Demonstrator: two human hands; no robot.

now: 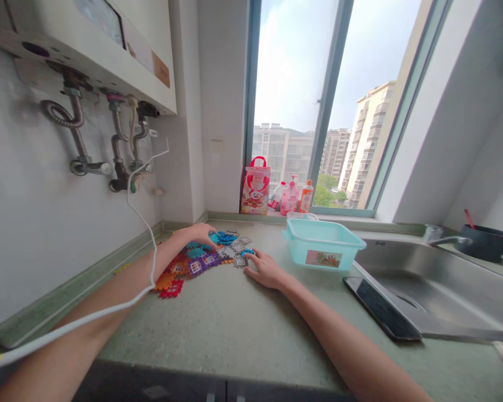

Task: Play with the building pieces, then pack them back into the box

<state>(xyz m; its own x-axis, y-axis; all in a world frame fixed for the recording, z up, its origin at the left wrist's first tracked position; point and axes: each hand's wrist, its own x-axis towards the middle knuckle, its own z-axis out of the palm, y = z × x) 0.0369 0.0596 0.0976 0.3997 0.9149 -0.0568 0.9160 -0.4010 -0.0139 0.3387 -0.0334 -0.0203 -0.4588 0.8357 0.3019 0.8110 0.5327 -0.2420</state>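
A heap of toothed plastic building pieces in several colours lies on the counter. My left hand [200,234] arches over its back left side, thumb and fingers apart, near teal pieces [195,253] and blue pieces [226,238]. At the heap's right edge, my right hand [269,269] rests with spread fingers. Its fingertips touch or nearly touch a small blue piece [247,253], beside grey pieces [240,262]. Purple window-like pieces [196,268] lie in front, with orange pieces [163,281] and a red piece [171,289] to the left. My left forearm hides part of the heap.
A turquoise plastic basin [295,254] stands right of the heap. A phone [379,307] lies beside the steel sink [465,301]. A white cable [140,215] hangs across my left forearm. Bottles [290,198] and a red-handled bag [255,192] stand by the window; a water heater [109,50] hangs left.
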